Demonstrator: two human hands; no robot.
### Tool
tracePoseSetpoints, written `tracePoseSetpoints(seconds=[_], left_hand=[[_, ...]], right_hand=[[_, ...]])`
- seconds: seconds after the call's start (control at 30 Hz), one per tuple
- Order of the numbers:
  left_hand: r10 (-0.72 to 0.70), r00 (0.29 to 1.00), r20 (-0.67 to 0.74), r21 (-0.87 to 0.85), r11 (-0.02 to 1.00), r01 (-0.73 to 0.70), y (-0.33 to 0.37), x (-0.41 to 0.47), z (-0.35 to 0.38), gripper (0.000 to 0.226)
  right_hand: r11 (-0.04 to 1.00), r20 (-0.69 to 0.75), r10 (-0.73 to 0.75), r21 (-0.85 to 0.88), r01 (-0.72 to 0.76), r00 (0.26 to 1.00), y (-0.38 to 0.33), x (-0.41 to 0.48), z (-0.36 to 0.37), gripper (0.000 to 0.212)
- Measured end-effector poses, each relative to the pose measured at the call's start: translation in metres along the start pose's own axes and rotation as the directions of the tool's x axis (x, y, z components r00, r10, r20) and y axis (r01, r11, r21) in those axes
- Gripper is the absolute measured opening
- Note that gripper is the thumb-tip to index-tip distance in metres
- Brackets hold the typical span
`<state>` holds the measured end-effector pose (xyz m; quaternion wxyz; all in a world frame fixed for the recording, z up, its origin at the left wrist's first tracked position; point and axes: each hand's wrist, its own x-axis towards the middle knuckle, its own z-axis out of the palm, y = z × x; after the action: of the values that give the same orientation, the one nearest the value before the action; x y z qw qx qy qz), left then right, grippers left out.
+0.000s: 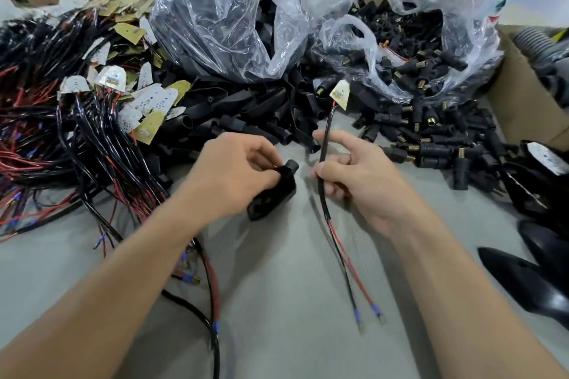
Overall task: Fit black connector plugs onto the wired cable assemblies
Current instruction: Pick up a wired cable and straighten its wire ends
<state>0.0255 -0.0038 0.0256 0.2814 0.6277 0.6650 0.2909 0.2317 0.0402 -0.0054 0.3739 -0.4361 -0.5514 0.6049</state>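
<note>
Over the grey table [277, 301], the person's left hand [234, 175] is gripping a black connector plug [272, 194], fingers curled round its upper end while the wider body is tilting down towards the tabletop. Just to its right and not touching it, the right hand [354, 175] is pinching a wired cable assembly [322, 144] between thumb and curled fingers, with the forefinger stretching out behind the cable. That cable is standing nearly upright: a small pale circuit board [340, 94] is sitting at its top end, and below the hand its red and black leads are splitting and trailing down to blue crimp terminals [357, 315] near the table.

Behind the hands a heap of black housings [261, 114] is lying, spilling from a clear plastic bag [221, 18]. A second bag [409, 34] is holding brass-tipped connectors, with more [431, 138] scattered in front of it. A tangle of cable assemblies [77, 120] is covering the left side, and a cardboard box [517, 108] is standing on the right.
</note>
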Motion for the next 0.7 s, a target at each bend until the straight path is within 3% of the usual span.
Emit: tracePoseSetpoints(seconds=[0.2,0.37,0.47,0.53,0.7], left_hand=[[0.055,0.998,0.017,0.049,0.997,-0.056,0.008,0.019,0.029,0.028],[0.024,0.998,-0.058,-0.201,0.979,-0.035,-0.004,0.019,0.043,0.027],[0.025,0.995,-0.094,-0.284,0.958,-0.051,-0.009,0.014,0.044,0.042],[0.083,0.996,-0.035,-0.246,0.965,-0.089,-0.010,0.012,0.041,0.056],[0.221,0.940,0.260,-0.119,0.973,-0.195,-0.016,0.010,0.025,0.077]], right_hand=[[0.982,-0.111,-0.188,-0.005,0.189,0.976,-0.015,0.001,-0.002,0.033],[0.968,-0.228,-0.242,0.001,0.249,0.943,-0.011,0.001,0.012,0.019],[0.967,-0.293,-0.239,0.012,0.254,0.926,-0.011,0.004,0.009,0.014],[0.967,-0.338,-0.219,0.050,0.250,0.915,-0.011,0.005,0.001,0.014],[0.962,-0.369,-0.179,0.128,0.241,0.912,-0.014,0.006,-0.010,0.018]])
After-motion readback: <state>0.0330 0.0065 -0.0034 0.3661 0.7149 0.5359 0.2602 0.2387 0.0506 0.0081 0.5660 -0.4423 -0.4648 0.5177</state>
